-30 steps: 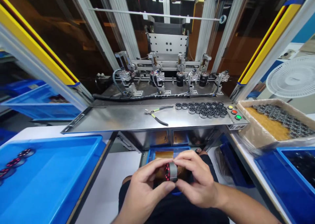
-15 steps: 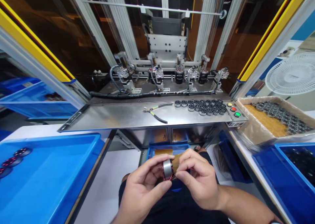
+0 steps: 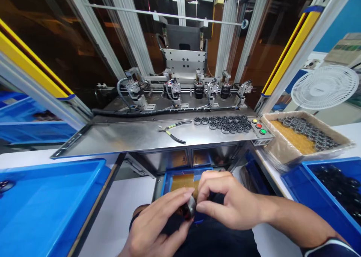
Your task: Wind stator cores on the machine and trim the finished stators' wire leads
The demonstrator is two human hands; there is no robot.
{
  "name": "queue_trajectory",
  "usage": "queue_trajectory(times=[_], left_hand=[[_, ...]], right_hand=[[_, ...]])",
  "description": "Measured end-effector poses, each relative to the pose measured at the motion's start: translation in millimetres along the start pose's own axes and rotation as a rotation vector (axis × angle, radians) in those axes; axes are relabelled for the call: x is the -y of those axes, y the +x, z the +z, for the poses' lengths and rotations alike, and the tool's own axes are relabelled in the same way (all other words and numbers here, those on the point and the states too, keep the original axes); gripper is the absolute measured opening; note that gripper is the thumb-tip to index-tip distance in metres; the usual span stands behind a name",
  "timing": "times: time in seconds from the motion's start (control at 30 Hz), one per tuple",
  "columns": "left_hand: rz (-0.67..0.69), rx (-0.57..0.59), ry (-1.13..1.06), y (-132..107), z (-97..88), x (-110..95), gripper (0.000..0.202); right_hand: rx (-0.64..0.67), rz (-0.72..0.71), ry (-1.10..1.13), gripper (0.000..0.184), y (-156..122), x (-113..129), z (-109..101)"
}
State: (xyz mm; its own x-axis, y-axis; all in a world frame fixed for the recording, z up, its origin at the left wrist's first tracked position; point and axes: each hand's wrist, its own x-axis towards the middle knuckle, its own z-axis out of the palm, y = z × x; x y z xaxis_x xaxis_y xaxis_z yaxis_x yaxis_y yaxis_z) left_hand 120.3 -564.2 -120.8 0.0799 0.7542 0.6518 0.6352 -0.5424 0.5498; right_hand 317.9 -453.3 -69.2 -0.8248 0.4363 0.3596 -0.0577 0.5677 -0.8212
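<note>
A small round motor part (image 3: pixel 192 207) with a silver metal rim is gripped between the thumb and fingers of my left hand (image 3: pixel 160 221), above my lap. It is tilted, and dark and reddish inside. My right hand (image 3: pixel 222 200) is close against its right side, fingers curled and thumb drawn in. Whatever those fingertips pinch is hidden. Beyond my hands, green-and-black cutting pliers (image 3: pixel 172 133) lie spread on the metal ledge (image 3: pixel 113 136). Several similar black-and-silver round parts (image 3: pixel 225 123) are clustered to the right of the pliers.
A blue tray (image 3: pixel 50 204) is at left, with a dark round part at its edge. At right stand a lined carton (image 3: pixel 293 136) of parts and a blue bin (image 3: pixel 307 170) of black pieces. Yellow, red and green buttons (image 3: pixel 258 126) sit before the machine's fixtures (image 3: pixel 175 89).
The motor part has turned in my left hand, with its silver rim now facing right. My right hand has shifted slightly, more back-up. The view has swung a little to the right.
</note>
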Motion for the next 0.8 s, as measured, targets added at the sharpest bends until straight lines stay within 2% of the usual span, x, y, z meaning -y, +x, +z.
queue_trajectory(times=[0.1,0.2,0.3,0.4,0.5,0.63,0.73,0.8], left_hand=[[-0.027,0.059,-0.1,-1,-7.0,-5,0.057],[-0.067,0.104,-0.192,-2,-16.3,-9,0.051],[-0.102,0.062,-0.191,-4,-20.7,-9,0.046],[-0.084,-0.009,-0.078,-7,-17.2,-7,0.047],[-0.079,-0.061,0.041,-11,-11.1,-5,0.049],[-0.103,-0.079,0.067,-16,-13.9,-4,0.047],[-0.147,-0.077,0.022,-24,-25.0,0,0.04],[-0.177,-0.088,0.0,-29,-31.9,3,0.037]], right_hand=[[0.081,-0.198,-0.219,0.014,6,3,-2],[0.173,-0.398,-0.479,0.018,8,-2,-11],[0.198,-0.37,-0.589,0.019,9,-2,-22],[0.108,-0.287,-0.557,0.014,12,9,-24],[0.096,-0.318,-0.459,0.034,17,22,-6],[0.185,-0.377,-0.603,0.02,23,22,22],[0.297,-0.46,-0.69,0.024,28,18,24],[0.287,-0.508,-0.697,0.029,33,18,21]])
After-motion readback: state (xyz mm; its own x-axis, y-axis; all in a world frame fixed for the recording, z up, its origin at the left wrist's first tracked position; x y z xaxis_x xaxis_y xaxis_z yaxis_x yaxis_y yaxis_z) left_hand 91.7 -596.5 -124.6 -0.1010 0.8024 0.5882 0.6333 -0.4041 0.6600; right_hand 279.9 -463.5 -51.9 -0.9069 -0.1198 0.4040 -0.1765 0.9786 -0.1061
